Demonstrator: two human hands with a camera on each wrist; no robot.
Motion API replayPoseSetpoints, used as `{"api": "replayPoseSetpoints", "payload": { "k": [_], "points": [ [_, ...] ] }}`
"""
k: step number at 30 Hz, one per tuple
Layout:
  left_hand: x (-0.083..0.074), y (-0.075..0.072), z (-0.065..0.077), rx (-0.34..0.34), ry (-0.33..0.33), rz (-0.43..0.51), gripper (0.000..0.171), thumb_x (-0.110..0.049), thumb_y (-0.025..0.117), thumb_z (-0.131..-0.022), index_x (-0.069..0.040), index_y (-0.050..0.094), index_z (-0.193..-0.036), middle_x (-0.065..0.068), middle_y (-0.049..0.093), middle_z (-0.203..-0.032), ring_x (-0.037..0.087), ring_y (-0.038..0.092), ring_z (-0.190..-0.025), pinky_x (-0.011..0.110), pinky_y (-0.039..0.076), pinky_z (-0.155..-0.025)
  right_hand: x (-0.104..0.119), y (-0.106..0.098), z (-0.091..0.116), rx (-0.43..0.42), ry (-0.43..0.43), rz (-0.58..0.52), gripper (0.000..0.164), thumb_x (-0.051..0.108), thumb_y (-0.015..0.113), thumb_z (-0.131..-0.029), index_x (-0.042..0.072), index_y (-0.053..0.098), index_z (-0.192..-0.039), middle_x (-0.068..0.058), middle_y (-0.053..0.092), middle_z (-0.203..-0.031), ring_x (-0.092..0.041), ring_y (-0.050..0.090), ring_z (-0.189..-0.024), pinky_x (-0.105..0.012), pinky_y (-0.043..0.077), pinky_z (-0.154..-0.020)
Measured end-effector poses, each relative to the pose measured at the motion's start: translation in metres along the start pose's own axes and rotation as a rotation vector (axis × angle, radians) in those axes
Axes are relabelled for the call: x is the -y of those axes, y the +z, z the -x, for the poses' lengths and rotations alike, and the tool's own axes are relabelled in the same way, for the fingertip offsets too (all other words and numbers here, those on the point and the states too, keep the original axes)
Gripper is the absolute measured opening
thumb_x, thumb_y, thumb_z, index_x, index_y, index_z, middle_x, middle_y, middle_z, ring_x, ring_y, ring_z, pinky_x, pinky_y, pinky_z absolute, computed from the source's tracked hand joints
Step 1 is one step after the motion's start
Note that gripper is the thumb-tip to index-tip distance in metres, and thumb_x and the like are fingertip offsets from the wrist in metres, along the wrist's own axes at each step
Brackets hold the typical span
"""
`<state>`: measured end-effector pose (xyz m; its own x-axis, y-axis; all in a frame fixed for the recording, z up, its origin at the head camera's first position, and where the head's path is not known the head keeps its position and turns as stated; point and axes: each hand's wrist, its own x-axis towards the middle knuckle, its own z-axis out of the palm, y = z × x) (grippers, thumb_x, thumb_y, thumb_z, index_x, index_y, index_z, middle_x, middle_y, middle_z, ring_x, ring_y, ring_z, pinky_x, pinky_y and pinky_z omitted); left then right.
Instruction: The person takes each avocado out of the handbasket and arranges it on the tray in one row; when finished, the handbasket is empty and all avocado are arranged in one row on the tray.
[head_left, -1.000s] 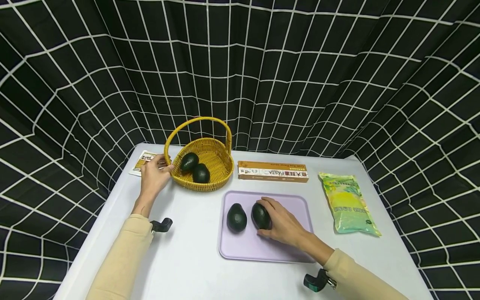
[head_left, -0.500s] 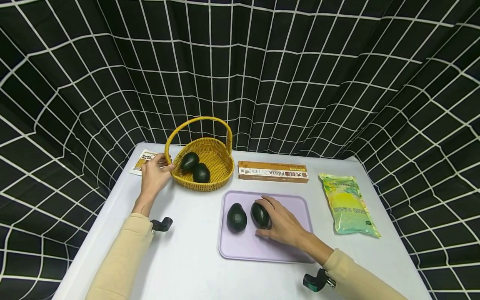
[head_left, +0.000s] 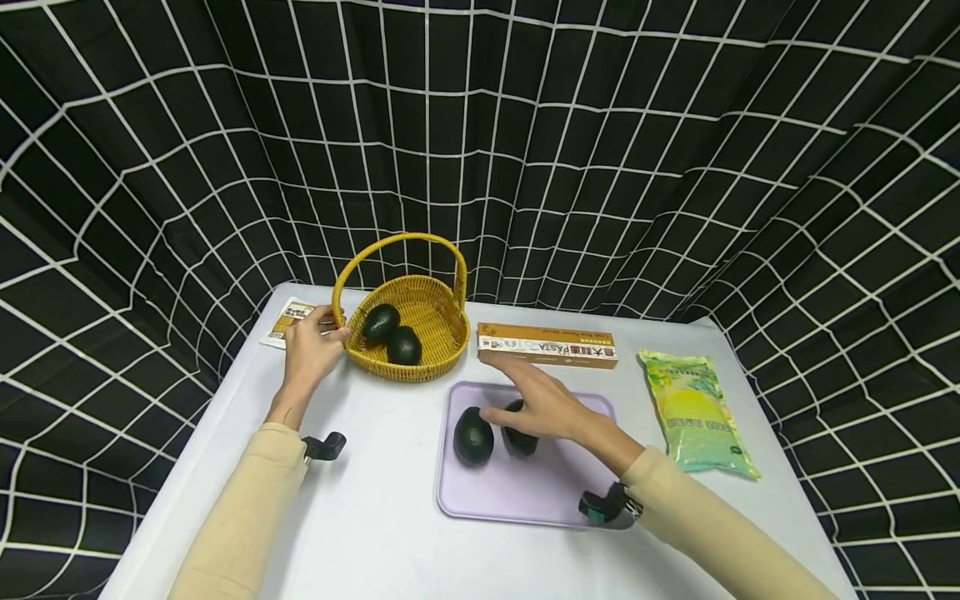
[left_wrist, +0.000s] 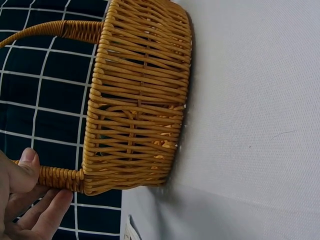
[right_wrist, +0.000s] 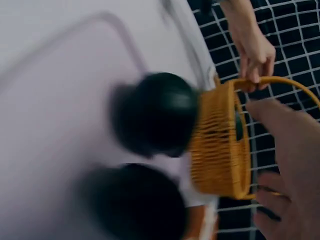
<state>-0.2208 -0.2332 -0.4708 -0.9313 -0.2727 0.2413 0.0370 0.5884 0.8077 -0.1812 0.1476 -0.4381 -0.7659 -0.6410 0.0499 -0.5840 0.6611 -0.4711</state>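
My left hand (head_left: 309,350) pinches the lower left end of the yellow wicker basket's handle (head_left: 337,300), with the thumb on one side in the left wrist view. Two dark green avocados, one upper left (head_left: 380,322) and one lower right (head_left: 404,346), lie inside the basket (head_left: 438,321). Over the lilac tray (head_left: 525,498) hovers my right hand (head_left: 543,400), fingers extended and holding nothing. Below it on the tray rest a left avocado (head_left: 473,440) and a right avocado (head_left: 519,442); the hand partly covers the right one. Both look blurred in the right wrist view.
Behind the tray lies a long pasta box (head_left: 547,344). A yellow-green plastic bag (head_left: 697,412) is at the right of the white table (head_left: 382,517). A flat white-and-brown packet (head_left: 285,321) sits behind my left hand. Black gridded curtains (head_left: 480,167) surround the table.
My right hand has let go of the right avocado on the tray, risen, and shifted away toward the pasta box with fingers straightened. My left hand stays on the basket handle.
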Motion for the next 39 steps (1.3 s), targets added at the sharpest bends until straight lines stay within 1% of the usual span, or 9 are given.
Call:
{"api": "replayPoseSetpoints", "payload": {
  "k": [3, 7, 11, 15, 18, 24, 31, 35, 39],
  "points": [
    [0.0, -0.001, -0.002, -0.004, 0.007, -0.003, 0.033, -0.005, 0.074, -0.092, 0.002, 0.069, -0.124, 0.026, 0.075, -0.117, 0.043, 0.073, -0.11, 0.053, 0.047, -0.11, 0.01, -0.012, -0.039, 0.085, -0.091, -0.069, 0.081, 0.048, 0.076, -0.093, 0.016, 0.043, -0.159, -0.005, 0.047, -0.163, -0.025, 0.044, -0.151, -0.047, 0.037, -0.124],
    [0.001, 0.0, -0.002, -0.008, 0.011, -0.011, 0.032, -0.005, 0.073, -0.092, 0.001, 0.069, -0.124, 0.025, 0.075, -0.116, 0.043, 0.073, -0.11, 0.053, 0.046, -0.11, 0.021, -0.019, -0.09, 0.19, -0.134, -0.117, 0.081, 0.044, 0.079, -0.092, 0.013, 0.043, -0.159, -0.006, 0.045, -0.164, -0.026, 0.04, -0.153, -0.045, 0.034, -0.127],
    [0.002, 0.002, 0.0, -0.003, 0.01, -0.019, 0.032, -0.006, 0.074, -0.092, 0.001, 0.07, -0.123, 0.025, 0.076, -0.115, 0.042, 0.073, -0.109, 0.053, 0.046, -0.109, 0.025, -0.016, -0.127, 0.284, -0.066, -0.157, 0.081, 0.04, 0.081, -0.092, 0.017, 0.043, -0.16, -0.003, 0.044, -0.165, -0.026, 0.037, -0.155, -0.046, 0.032, -0.127],
    [0.003, 0.004, 0.001, -0.003, 0.009, -0.02, 0.032, -0.006, 0.075, -0.092, 0.001, 0.07, -0.123, 0.024, 0.076, -0.114, 0.041, 0.073, -0.109, 0.053, 0.048, -0.108, 0.029, -0.007, -0.151, 0.354, 0.012, -0.173, 0.08, 0.039, 0.082, -0.091, 0.018, 0.044, -0.159, -0.005, 0.045, -0.164, -0.028, 0.038, -0.154, -0.051, 0.034, -0.126],
    [0.003, 0.004, 0.001, -0.007, 0.01, -0.018, 0.032, -0.006, 0.074, -0.092, 0.001, 0.07, -0.123, 0.024, 0.077, -0.113, 0.041, 0.073, -0.109, 0.053, 0.048, -0.108, 0.03, 0.001, -0.163, 0.373, 0.017, -0.12, 0.077, 0.04, 0.079, -0.093, 0.017, 0.046, -0.158, -0.008, 0.045, -0.164, -0.031, 0.037, -0.154, -0.055, 0.032, -0.126],
    [0.002, 0.0, -0.001, -0.008, 0.011, -0.02, 0.033, -0.006, 0.074, -0.092, 0.0, 0.07, -0.123, 0.024, 0.077, -0.114, 0.041, 0.073, -0.109, 0.052, 0.047, -0.109, 0.036, 0.013, -0.178, 0.4, 0.006, -0.047, 0.064, 0.038, 0.072, -0.099, 0.019, 0.05, -0.156, -0.007, 0.045, -0.164, -0.03, 0.034, -0.157, -0.057, 0.017, -0.131],
    [0.001, 0.0, -0.002, -0.013, 0.027, -0.026, 0.032, -0.006, 0.074, -0.091, 0.002, 0.07, -0.122, 0.024, 0.077, -0.112, 0.041, 0.075, -0.106, 0.051, 0.05, -0.106, 0.038, 0.027, -0.182, 0.373, 0.043, -0.003, 0.059, 0.034, 0.07, -0.101, 0.015, 0.05, -0.154, -0.009, 0.051, -0.159, -0.028, 0.045, -0.149, -0.044, 0.039, -0.123],
    [0.0, 0.0, -0.002, -0.011, 0.026, -0.027, 0.031, -0.006, 0.074, -0.092, 0.002, 0.07, -0.122, 0.025, 0.077, -0.112, 0.041, 0.075, -0.105, 0.052, 0.052, -0.104, 0.039, 0.039, -0.182, 0.327, 0.091, -0.028, 0.065, 0.032, 0.072, -0.1, 0.01, 0.044, -0.154, -0.013, 0.053, -0.155, -0.028, 0.051, -0.143, -0.041, 0.045, -0.119],
    [0.0, 0.001, -0.002, -0.005, 0.019, -0.02, 0.031, -0.005, 0.074, -0.092, 0.003, 0.07, -0.121, 0.025, 0.076, -0.113, 0.042, 0.074, -0.106, 0.052, 0.052, -0.104, 0.041, 0.048, -0.182, 0.276, 0.141, -0.058, 0.069, 0.038, 0.074, -0.098, 0.008, 0.043, -0.152, -0.016, 0.056, -0.151, -0.029, 0.054, -0.14, -0.042, 0.047, -0.117]
  ]
}}
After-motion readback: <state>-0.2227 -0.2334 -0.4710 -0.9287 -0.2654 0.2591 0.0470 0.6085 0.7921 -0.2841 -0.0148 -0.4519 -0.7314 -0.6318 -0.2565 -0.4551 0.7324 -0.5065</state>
